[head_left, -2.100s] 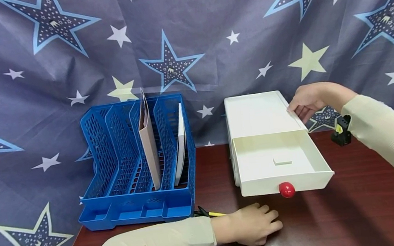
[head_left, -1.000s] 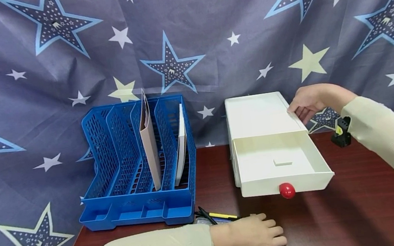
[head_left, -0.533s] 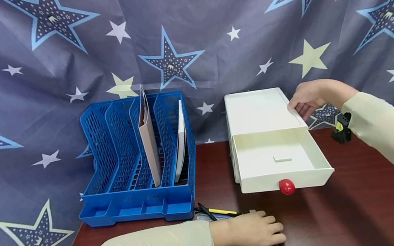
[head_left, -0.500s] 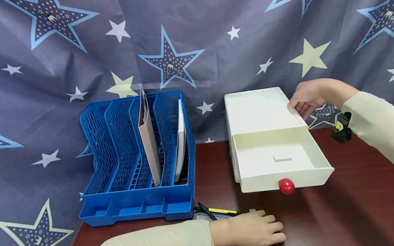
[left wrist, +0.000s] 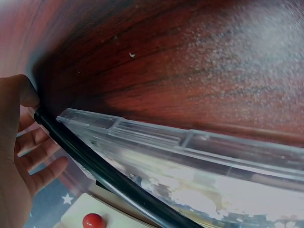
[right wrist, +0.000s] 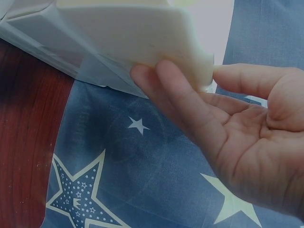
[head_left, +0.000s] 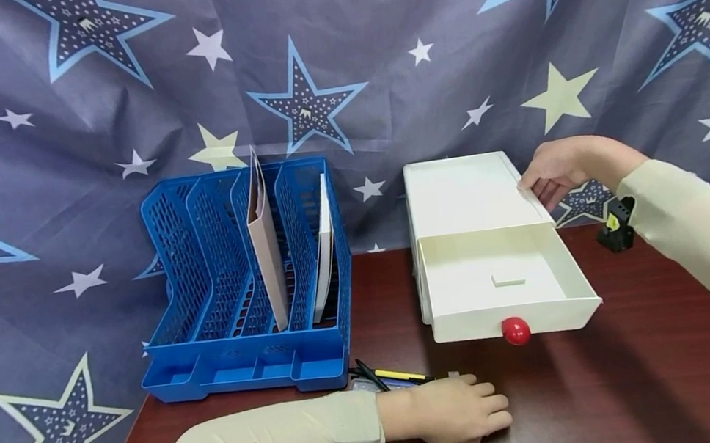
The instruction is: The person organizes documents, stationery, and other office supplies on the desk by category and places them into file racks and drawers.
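In the left wrist view, a long black pen [left wrist: 95,159] stretches to my left hand [left wrist: 16,152]. Its end sits between my thumb and index fingertip in what looks like a light pinch. The other fingers are loosely bent. Beneath the pen lies a clear plastic case [left wrist: 152,135]; in the head view my left hand [head_left: 452,413] mostly covers it. A yellow pen [head_left: 403,374] and a black pen [head_left: 370,375] lie behind that wrist. My right hand [head_left: 564,170] grips the right side edge of a white drawer unit [head_left: 467,193], thumb against it, fingers beneath [right wrist: 173,80].
The unit's drawer [head_left: 516,320] is pulled out toward me, with a red knob [head_left: 516,331] and a small white rectangular piece [head_left: 508,279] inside. To the left stands a blue file rack [head_left: 244,346] holding a beige folder [head_left: 269,261] and a white booklet [head_left: 324,269].
Between two seconds and one second ago, my left hand moves slightly toward me and more pens come into view. It stays nearly still afterward. My right hand keeps its place on the drawer unit.
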A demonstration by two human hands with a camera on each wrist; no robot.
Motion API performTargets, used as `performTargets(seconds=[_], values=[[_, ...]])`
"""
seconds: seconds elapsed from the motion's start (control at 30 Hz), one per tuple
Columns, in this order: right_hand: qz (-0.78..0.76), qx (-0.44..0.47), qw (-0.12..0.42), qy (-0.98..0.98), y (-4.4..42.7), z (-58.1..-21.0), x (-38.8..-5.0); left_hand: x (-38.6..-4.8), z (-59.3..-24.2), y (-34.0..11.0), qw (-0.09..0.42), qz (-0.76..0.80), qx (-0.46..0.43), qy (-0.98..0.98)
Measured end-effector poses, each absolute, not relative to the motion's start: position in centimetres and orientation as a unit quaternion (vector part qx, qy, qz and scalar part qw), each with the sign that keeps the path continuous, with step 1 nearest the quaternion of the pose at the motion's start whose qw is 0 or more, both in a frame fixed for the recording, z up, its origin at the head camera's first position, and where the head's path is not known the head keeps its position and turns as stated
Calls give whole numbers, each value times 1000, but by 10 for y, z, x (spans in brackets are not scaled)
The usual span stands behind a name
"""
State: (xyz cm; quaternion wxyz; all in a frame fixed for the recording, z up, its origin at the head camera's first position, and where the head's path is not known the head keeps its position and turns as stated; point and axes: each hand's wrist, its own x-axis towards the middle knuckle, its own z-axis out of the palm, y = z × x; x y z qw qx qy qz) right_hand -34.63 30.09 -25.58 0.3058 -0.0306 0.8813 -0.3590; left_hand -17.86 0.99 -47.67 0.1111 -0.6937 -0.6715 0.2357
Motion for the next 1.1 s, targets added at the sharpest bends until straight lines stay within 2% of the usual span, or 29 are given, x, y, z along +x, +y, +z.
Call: performTargets(seconds=[1.1], values=[[-367,-28,311,876,299,-253,-343,-178,-476,13,141,218,-697,-668]])
